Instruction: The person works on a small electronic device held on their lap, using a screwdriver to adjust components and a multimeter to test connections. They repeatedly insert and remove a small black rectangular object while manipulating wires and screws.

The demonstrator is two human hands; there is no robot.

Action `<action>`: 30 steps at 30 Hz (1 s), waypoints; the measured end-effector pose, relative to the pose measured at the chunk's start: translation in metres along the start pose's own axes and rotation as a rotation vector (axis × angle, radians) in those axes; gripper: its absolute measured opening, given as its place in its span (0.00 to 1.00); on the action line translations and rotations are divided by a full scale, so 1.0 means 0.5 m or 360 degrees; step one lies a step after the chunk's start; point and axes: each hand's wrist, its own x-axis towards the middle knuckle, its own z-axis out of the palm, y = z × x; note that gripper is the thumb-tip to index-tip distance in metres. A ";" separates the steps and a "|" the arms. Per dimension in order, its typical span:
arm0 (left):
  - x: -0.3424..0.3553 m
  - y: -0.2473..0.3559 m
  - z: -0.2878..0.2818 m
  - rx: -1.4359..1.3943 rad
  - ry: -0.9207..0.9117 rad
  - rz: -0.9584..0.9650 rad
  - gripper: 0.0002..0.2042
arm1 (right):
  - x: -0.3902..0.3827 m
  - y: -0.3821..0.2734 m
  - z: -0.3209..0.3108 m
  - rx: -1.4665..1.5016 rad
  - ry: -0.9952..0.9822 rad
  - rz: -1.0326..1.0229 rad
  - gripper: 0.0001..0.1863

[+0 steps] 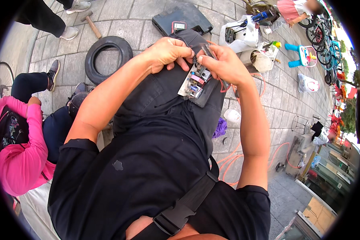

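Observation:
Over my dark trousers lies an open circuit board (196, 83) crowded with small parts, set on a dark flat casing (204, 96). My right hand (225, 65) is closed at its upper right, gripping a thin dark casing piece (206, 50) with the thumb on top. My left hand (169, 54) pinches at the board's upper end, thumb and forefinger together beside a short dark cable (195, 59). Whether the cable itself is between those fingertips I cannot make out. Thin orange-red wires (223, 85) show by the right edge of the casing.
Ahead lies a black hard case (160, 25) with a small meter (179, 26) on it. A tyre (89, 62) and a hammer (93, 29) lie on the paving. A white bucket (258, 62) stands at right, near an orange cord (230, 160). A person in pink (22, 164) sits at left.

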 end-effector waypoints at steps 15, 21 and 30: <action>-0.009 -0.001 0.014 -0.0054 0.0128 -0.0006 0.12 | -0.102 -0.003 0.141 -0.0959 0.0805 -0.0384 0.16; -0.010 -0.006 0.020 -0.0043 0.0166 0.0044 0.13 | -0.092 -0.002 0.142 -0.1061 0.0814 -0.0372 0.17; -0.014 -0.007 0.031 0.0031 0.0221 0.0064 0.12 | -0.090 0.002 0.144 -0.1172 0.0774 -0.0351 0.17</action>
